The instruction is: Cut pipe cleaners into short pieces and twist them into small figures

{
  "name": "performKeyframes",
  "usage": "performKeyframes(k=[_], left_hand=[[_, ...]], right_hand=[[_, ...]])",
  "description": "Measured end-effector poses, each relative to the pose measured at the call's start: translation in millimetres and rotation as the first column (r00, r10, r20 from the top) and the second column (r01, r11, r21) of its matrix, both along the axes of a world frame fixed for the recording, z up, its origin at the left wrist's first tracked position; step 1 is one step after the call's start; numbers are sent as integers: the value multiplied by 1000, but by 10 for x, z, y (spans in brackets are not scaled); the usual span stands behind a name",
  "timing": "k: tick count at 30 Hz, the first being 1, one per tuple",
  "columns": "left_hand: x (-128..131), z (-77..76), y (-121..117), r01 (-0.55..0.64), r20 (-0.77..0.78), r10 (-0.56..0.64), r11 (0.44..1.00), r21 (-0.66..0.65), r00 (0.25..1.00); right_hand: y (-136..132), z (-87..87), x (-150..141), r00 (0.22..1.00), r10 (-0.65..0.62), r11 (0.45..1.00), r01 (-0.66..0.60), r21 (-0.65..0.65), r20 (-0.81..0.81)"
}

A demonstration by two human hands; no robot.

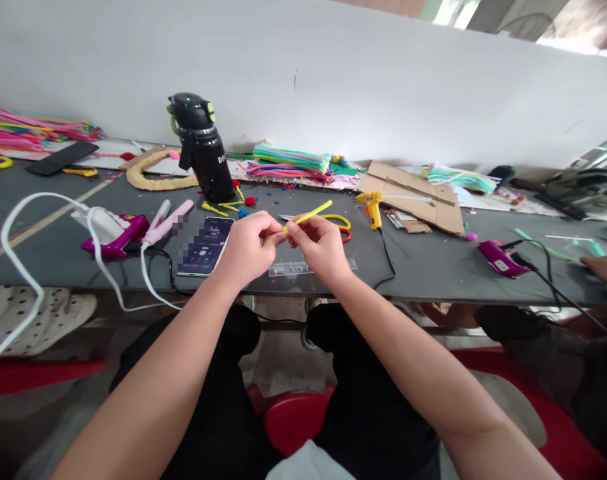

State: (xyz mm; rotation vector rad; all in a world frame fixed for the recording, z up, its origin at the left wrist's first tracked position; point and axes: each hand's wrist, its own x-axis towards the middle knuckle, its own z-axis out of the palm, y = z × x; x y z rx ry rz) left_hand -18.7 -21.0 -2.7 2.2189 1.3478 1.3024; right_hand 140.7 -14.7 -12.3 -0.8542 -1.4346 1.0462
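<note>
Between my two hands is a yellow pipe cleaner (pixel 315 212), its free end pointing up and to the right. My left hand (pixel 252 245) pinches its lower end with thumb and forefinger. The fingers of my right hand (pixel 319 247) are closed on it just beside that, so the fingertips nearly meet. Behind my right hand lie scissors (pixel 344 227) with yellow and red handles, partly hidden. A clear ruler (pixel 288 268) rests on the table under my hands. Left of my left hand is a phone (pixel 206 248) with its screen lit. Short yellow pipe cleaner pieces (pixel 218 208) lie behind the phone.
A black bottle (pixel 203 153) stands behind the phone. A yellow glue gun (pixel 371 208) sits to the right, near cardboard (pixel 413 193). Purple power strips (pixel 114 237) with cords lie on both sides. Pipe cleaner bundles (pixel 289 162) line the wall. Another person's hand (pixel 603 268) is far right.
</note>
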Motion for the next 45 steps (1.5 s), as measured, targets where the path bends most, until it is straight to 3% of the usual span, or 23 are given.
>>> performKeyframes(k=[10,16,21,24,27,30,33,40,45], left_hand=[[53,2,-26,-14,55,11,999,49,998],[61,96,-79,38,186,-41,999,24,982],[-47,147,-94,-5,203,4,1000,1,979],[-89,156,-92,0,226,7,999,-33,974],[-84,153,-86,94,287,-62,991,-100,956],[-49,141,-77,179,351,-106,967,-181,930],[-20,135,-70,152,370,-64,965,-214,927],[-75,132,-36,29,299,35,978,-205,954],[-94,118,2,35,274,39,966,-257,961]], right_hand=[[-10,-24,-49,984,4,996,-21,-92,-175],[22,122,89,943,91,953,-176,-247,-319],[47,201,188,919,200,895,-312,-319,-340],[53,216,203,924,178,898,-293,-328,-340],[49,224,197,928,140,900,-265,-347,-345],[47,221,190,912,162,892,-299,-340,-376],[47,210,185,892,210,871,-357,-337,-401],[60,172,175,923,206,883,-319,-344,-326],[128,96,235,973,210,939,-228,-259,-95]])
